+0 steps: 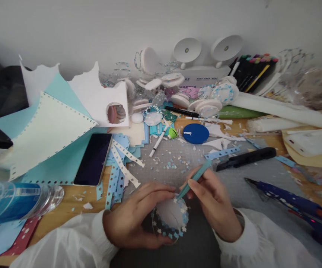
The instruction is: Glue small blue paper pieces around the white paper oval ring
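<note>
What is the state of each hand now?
Left hand: holding a round white disc edged with blue and white stars.
Right hand: closed, holding slim teal tweezers.

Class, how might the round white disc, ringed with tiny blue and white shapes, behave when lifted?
The disc probably feels light: the left hand spans it. Its thin loop might bend easily. The tiny shapes crowding its rim could snag.

On my feed, the left hand (138,214) hides some of the disc (169,213); right of the disc, the edge crops the glue gun (297,206).
</note>
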{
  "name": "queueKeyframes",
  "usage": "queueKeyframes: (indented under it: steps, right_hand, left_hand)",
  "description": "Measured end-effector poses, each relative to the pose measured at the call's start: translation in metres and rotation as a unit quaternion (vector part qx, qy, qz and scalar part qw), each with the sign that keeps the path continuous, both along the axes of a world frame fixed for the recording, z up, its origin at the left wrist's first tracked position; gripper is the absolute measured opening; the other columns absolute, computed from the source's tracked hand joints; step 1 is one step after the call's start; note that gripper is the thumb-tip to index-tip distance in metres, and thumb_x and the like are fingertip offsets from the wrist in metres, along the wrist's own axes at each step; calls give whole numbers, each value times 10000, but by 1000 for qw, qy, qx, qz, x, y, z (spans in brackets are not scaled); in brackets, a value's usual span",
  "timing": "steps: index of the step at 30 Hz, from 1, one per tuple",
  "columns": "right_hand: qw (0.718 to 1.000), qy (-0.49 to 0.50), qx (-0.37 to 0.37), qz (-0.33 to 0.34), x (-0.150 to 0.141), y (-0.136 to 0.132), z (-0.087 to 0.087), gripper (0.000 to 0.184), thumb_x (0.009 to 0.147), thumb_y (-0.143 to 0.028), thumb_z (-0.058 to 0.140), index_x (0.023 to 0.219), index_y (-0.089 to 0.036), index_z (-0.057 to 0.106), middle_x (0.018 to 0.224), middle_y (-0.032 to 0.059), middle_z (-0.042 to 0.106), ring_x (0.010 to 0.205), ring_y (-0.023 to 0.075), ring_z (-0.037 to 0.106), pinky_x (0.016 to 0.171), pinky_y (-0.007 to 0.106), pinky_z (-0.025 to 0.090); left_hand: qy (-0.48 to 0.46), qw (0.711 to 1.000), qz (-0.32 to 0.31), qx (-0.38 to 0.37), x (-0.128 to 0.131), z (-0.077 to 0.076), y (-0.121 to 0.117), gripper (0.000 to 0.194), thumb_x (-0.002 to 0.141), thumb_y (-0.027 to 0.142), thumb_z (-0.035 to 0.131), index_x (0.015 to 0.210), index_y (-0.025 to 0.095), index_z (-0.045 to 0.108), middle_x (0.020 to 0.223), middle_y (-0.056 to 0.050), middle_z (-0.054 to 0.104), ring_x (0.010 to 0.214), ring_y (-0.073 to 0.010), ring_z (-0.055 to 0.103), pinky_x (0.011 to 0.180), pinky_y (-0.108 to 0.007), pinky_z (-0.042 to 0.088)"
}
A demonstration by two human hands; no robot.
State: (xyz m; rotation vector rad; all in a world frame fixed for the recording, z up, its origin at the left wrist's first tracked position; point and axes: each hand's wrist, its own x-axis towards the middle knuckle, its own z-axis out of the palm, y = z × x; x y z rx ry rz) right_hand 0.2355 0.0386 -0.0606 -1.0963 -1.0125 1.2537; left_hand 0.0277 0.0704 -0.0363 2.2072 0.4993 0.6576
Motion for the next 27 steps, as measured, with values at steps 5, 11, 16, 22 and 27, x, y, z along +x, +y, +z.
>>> queueKeyframes:
  steps: [5,11,16,22,27]
  right_hand:
    - [1000,4,-14,-5,0,1,0,188,866,-399,620,860,-217,573,686,-21,568,579,92,543,539,199,453]
    - [1000,5,-21,-14,-1,2,0,208,849,-411,636,862,-212,575,685,-10,580,569,107,544,521,216,451]
    - [1000,6,-10,-16,-2,3,0,187,861,-394,626,872,-215,575,669,-13,568,573,109,536,527,219,447]
    - [1000,9,2,-15,-3,5,0,158,872,-374,617,876,-220,584,681,-20,557,582,98,534,534,206,441]
    - [1000,6,-4,-24,-2,4,0,181,855,-390,633,881,-216,586,678,-17,559,573,110,533,524,222,445]
  left_hand:
    - [12,1000,18,-8,-2,-3,-2,792,708,306,771,1381,208,364,1285,-157,554,1193,-278,538,1013,-395,452]
    - [-11,999,23,-29,-1,-7,-2,756,680,290,786,1323,223,395,1285,-147,556,1183,-277,544,996,-393,451]
    - [-20,999,21,-23,-1,-8,-2,773,673,289,790,1329,229,386,1286,-143,553,1183,-274,542,992,-388,447]
    - [-31,999,25,-22,-1,-5,-1,749,663,282,797,1306,227,415,1266,-137,565,1157,-267,559,976,-371,456]
    - [-29,999,28,-20,-1,-5,-1,730,672,280,790,1293,227,410,1257,-144,566,1158,-273,561,971,-383,455]
